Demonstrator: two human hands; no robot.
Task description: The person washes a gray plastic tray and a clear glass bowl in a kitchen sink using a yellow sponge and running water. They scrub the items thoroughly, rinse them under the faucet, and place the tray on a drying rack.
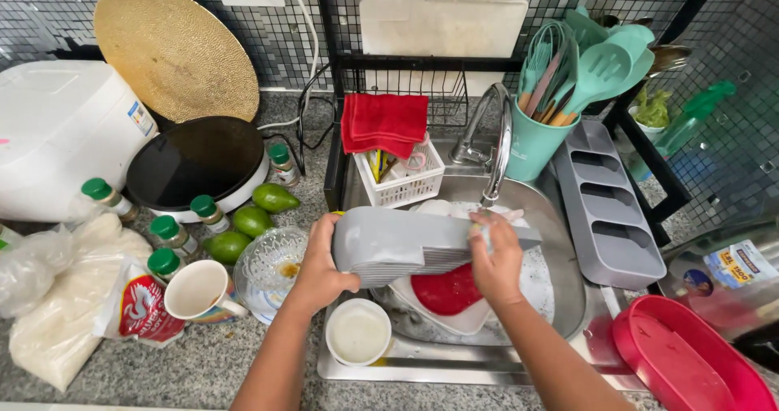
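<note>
My left hand (319,266) grips the left end of a grey plastic tray (389,242) and holds it tilted over the steel sink (568,285). My right hand (495,257) presses down on the tray's right part, closed on something small and pale that I cannot make out. Under the tray lie a red plate (445,291) on a white dish and other soapy dishes. The tap (497,147) arches over the sink just behind the tray.
A grey cutlery organiser (610,208) lies right of the sink, a red lid (686,358) at front right. A small white bowl (358,331), a mug (199,291), a glass bowl (272,261), avocados (253,219), spice jars and bags crowd the left counter. A teal utensil holder (535,139) and white basket (403,180) stand behind.
</note>
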